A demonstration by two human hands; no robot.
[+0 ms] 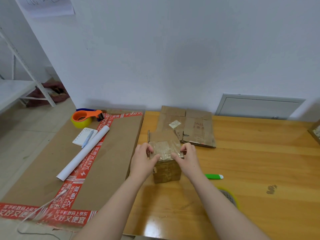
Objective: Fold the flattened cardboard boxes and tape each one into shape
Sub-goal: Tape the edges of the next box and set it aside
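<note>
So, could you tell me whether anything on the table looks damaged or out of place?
The flattened cardboard behind the small box has a torn, ragged flap edge, and the clear tape across the box's top looks wrinkled. A dark smudge marks the table.

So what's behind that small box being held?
A stack of flattened cardboard boxes lies behind the small box on the table. The box's raised back flap hides part of the stack's near edge.

Glossy orange-ish wooden table (pixel 259 161). A small taped-up box (pixel 167 170) stands near its left edge, with flattened cardboard (pixel 195 129) stacked at the far edge. There's a green pen (pixel 213 176) just right of the box and a yellow tape roll (pixel 230 197) toward the near edge.
</note>
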